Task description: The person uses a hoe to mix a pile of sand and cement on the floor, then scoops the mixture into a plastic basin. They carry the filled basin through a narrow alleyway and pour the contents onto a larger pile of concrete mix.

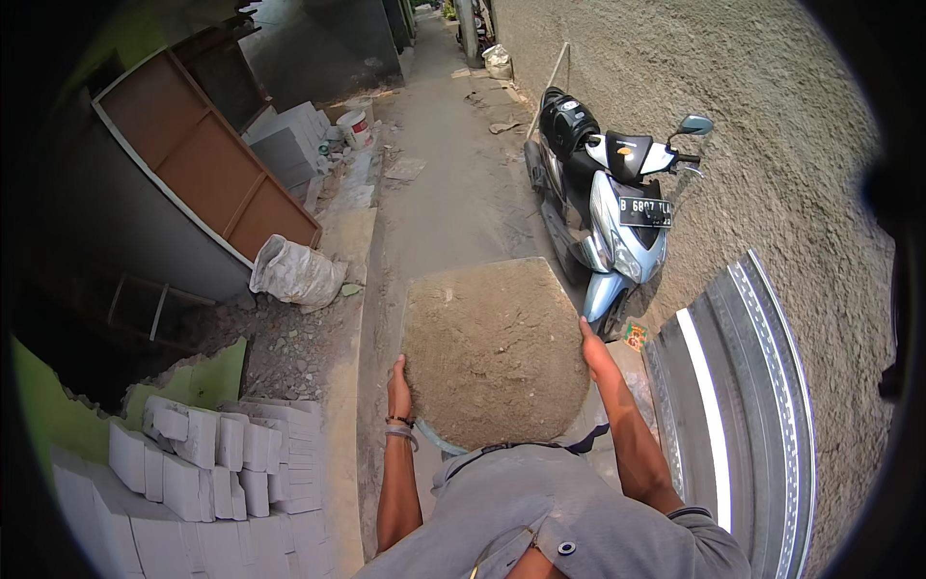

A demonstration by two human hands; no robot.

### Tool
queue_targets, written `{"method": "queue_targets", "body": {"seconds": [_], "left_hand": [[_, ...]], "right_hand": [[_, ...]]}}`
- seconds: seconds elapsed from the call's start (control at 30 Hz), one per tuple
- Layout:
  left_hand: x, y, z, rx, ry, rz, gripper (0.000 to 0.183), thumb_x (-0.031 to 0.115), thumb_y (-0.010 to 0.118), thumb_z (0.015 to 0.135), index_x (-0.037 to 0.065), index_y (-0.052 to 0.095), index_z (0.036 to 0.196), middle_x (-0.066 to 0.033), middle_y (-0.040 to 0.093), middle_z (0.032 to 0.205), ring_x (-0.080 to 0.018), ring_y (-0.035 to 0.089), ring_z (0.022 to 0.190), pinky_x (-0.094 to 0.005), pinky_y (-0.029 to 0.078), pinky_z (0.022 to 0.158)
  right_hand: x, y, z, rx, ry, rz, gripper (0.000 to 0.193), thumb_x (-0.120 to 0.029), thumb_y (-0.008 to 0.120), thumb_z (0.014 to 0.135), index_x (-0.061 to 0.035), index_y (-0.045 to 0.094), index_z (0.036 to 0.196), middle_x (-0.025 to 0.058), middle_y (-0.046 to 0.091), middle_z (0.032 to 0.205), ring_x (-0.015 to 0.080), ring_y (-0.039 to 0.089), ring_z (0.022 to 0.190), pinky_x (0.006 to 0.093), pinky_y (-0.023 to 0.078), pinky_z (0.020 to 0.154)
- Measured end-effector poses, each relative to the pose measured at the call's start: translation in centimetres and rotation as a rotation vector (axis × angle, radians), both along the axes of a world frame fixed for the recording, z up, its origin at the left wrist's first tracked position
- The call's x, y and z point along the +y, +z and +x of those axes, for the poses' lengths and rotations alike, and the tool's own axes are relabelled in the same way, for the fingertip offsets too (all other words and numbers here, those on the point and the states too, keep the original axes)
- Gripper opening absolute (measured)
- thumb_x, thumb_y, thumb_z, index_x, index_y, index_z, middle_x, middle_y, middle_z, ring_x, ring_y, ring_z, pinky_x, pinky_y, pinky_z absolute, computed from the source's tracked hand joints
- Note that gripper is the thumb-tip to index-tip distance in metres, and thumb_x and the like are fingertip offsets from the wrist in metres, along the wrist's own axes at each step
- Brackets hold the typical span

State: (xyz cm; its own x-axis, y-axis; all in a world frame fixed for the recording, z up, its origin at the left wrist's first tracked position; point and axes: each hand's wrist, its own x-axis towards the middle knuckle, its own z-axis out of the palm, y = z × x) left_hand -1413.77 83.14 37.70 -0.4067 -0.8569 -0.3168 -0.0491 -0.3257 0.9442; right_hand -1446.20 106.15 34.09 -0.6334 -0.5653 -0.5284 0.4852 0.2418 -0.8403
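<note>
A broad load of grey-brown sandy material (497, 352), sand or mortar, lies in front of my body at waist height. It has a straight far edge, and a strip of pale blue rim (439, 439) shows at its near left, so it seems to sit in a tub or tray whose exact kind is hidden. My left hand (398, 391) grips its left side, with bands round the wrist. Opposite, my right hand (596, 355) holds the right side, thumb up along the edge. The other fingers of both hands are out of sight underneath or behind the sides.
A parked scooter (617, 212) stands ahead right along a rough wall (772, 125). Ribbed metal sheets (733, 405) lean at my right. On the left are stacked pale blocks (203, 463), rubble (289, 362), a white sack (294, 272), a brown panel (198, 145) and a bucket (355, 128). The alley (449, 174) runs ahead.
</note>
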Motion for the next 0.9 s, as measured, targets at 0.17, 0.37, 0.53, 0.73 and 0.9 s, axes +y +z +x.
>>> {"method": "queue_targets", "body": {"seconds": [0.17,0.37,0.53,0.73,0.9], "left_hand": [[-13.6,-1.4,-11.1,-0.034,-0.004,-0.005,0.076,0.058,0.049,0.089,-0.01,0.055,0.123,-0.0186,0.061,0.119,-0.0251,0.058,0.106,-0.0324,0.042,0.092],[-31.2,-0.9,-26.1,0.046,-0.037,0.028,0.074,0.056,0.049,0.09,-0.01,0.056,0.122,-0.0179,0.061,0.118,-0.0242,0.057,0.105,-0.0324,0.041,0.094],[-44.1,-0.1,-36.2,-0.072,-0.073,0.026,0.072,0.054,0.049,0.091,-0.01,0.055,0.124,-0.0173,0.06,0.12,-0.0236,0.056,0.11,-0.0309,0.04,0.095],[-60.7,-2.2,-49.6,-0.037,-0.078,0.026,0.072,0.052,0.05,0.091,-0.01,0.053,0.127,-0.0164,0.06,0.123,-0.0235,0.057,0.111,-0.0305,0.04,0.096],[-72.4,-2.0,-59.8,-0.047,-0.001,-0.032,0.07,0.052,0.05,0.091,-0.01,0.055,0.124,-0.0166,0.062,0.117,-0.0223,0.058,0.105,-0.0306,0.043,0.091]], "right_hand": [[-13.4,0.0,-10.6,0.043,0.003,-0.022,0.071,-0.056,0.037,0.098,0.0019,0.046,0.137,0.0152,0.053,0.135,0.0262,0.05,0.122,0.0343,0.034,0.105],[-29.0,-0.1,-24.1,0.18,-0.014,0.022,0.074,-0.057,0.038,0.097,0.0056,0.045,0.136,0.0176,0.05,0.137,0.0257,0.046,0.126,0.0327,0.033,0.105],[-41.4,0.5,-33.5,0.105,-0.101,0.001,0.078,-0.06,0.037,0.095,0.0076,0.051,0.13,0.0216,0.057,0.127,0.0273,0.055,0.115,0.0339,0.039,0.098],[-58.9,-0.4,-48.7,0.138,-0.02,0.106,0.081,-0.064,0.035,0.094,0.0058,0.053,0.13,0.0221,0.06,0.123,0.0289,0.057,0.114,0.0349,0.04,0.098],[-72.6,0.4,-60.9,-0.001,0.049,0.03,0.082,-0.065,0.035,0.093,0.0049,0.049,0.134,0.0213,0.056,0.129,0.0293,0.056,0.115,0.036,0.038,0.1]]}}
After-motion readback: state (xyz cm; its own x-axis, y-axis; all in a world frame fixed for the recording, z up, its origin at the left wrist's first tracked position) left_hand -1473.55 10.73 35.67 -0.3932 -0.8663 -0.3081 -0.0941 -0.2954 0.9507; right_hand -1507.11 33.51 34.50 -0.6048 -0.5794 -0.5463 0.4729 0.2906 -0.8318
